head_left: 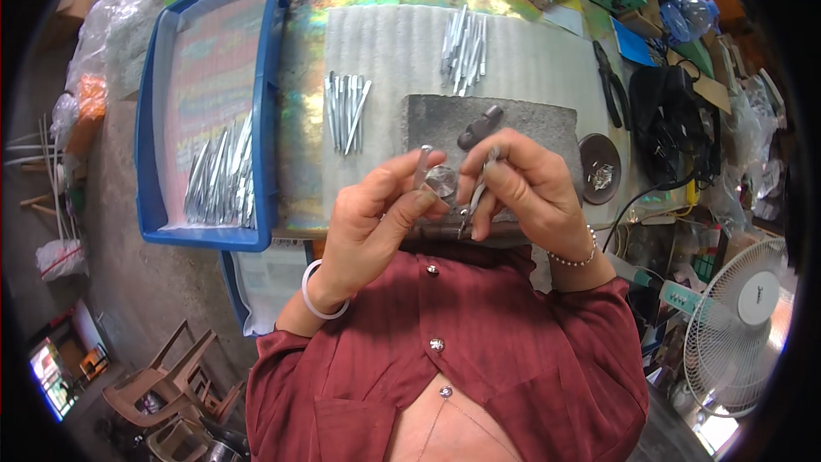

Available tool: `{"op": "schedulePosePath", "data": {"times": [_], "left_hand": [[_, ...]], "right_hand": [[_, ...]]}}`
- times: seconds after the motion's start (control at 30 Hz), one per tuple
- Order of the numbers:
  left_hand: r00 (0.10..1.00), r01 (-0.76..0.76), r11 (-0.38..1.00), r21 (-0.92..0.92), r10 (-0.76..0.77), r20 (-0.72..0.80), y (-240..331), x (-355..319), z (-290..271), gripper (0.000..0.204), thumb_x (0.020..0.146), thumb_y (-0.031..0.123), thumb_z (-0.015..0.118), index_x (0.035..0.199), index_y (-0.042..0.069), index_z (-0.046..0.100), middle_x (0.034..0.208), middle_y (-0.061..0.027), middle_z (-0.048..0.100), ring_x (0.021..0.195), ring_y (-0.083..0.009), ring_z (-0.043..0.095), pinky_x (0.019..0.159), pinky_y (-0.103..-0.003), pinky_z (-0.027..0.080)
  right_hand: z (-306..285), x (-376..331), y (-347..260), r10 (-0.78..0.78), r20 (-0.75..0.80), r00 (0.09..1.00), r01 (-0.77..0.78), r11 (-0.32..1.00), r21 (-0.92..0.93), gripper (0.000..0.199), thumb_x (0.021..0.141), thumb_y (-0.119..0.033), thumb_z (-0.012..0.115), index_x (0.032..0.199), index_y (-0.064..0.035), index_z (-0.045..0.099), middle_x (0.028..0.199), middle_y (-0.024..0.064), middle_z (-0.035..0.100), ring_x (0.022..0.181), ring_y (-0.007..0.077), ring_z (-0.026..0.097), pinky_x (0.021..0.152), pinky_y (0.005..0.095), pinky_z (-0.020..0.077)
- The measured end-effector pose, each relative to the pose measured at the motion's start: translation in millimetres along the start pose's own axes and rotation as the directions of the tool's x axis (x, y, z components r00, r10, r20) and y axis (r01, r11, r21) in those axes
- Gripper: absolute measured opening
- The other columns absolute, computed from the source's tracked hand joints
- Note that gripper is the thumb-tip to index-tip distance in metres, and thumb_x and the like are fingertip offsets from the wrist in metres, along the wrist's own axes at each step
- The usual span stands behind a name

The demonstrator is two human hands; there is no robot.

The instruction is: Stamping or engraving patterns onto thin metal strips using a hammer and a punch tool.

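My left hand is closed, pinching a slim silver metal strip upright between thumb and fingers. Opposite it, my right hand grips a thin silver metal piece slanting down past the fingers; its exact kind is hard to make out. Between the hands shows a round shiny metal disc. Behind them a dark lobed metal piece lies on a grey slab. Two bundles of slim silver rods, a left one and a far one, rest on white foam sheeting.
A blue tray with many silver rods stands at the left. To the right are a dark round dish of small metal parts, black-handled pliers, a black bag and a white fan. A brown chair stands lower left.
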State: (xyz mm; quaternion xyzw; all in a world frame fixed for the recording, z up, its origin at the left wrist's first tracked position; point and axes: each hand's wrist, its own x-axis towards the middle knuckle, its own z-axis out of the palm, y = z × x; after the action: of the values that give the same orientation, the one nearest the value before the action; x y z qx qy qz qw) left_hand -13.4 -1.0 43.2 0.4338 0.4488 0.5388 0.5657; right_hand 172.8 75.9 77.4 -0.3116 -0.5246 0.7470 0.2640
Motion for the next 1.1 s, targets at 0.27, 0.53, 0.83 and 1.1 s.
{"op": "schedulePosePath", "data": {"times": [0.27,0.53,0.83,1.1], "left_hand": [[0.999,-0.042,0.998,-0.052,0.043,0.018,-1,-14,-1,0.017,0.089,-0.003,0.056,0.107,-0.003,0.056,0.093,-0.0060,0.065,0.085,-0.0087,0.061,0.074,-0.021,0.050],[0.995,-0.097,0.990,0.106,0.098,0.002,-5,-19,-2,0.013,0.086,-0.003,0.061,0.098,-0.001,0.059,0.080,-0.0051,0.066,0.074,-0.0067,0.062,0.064,-0.020,0.050],[0.997,-0.055,0.996,0.066,0.051,0.065,2,-20,2,0.009,0.086,-0.002,0.062,0.094,0.000,0.059,0.079,-0.0054,0.067,0.073,-0.0066,0.063,0.063,-0.021,0.050],[0.993,-0.050,0.998,0.042,0.045,0.111,0,-18,2,0.007,0.086,0.000,0.062,0.093,0.000,0.059,0.079,-0.0059,0.067,0.073,-0.0072,0.062,0.064,-0.021,0.049]], "right_hand": [[25,-1,7,-0.093,-0.028,0.995,0.086,0.977,-0.196,0.009,0.088,-0.002,0.059,0.096,0.0023,0.056,0.081,0.0078,0.058,0.059,0.0093,0.058,0.053,0.0191,0.0451],[29,2,16,-0.505,0.078,0.860,0.449,0.674,-0.587,0.012,0.080,-0.002,0.068,0.091,0.0007,0.063,0.076,0.0072,0.062,0.062,0.0112,0.058,0.054,0.0228,0.0443],[31,-7,17,-0.471,0.003,0.882,0.396,0.738,-0.546,0.012,0.080,-0.001,0.069,0.088,0.0031,0.061,0.071,0.0077,0.063,0.055,0.0081,0.056,0.049,0.0199,0.0425],[31,-8,17,-0.500,-0.009,0.866,0.407,0.714,-0.570,0.013,0.080,-0.006,0.071,0.082,0.0005,0.060,0.066,0.0071,0.061,0.055,0.0116,0.062,0.049,0.0234,0.0477]]}}
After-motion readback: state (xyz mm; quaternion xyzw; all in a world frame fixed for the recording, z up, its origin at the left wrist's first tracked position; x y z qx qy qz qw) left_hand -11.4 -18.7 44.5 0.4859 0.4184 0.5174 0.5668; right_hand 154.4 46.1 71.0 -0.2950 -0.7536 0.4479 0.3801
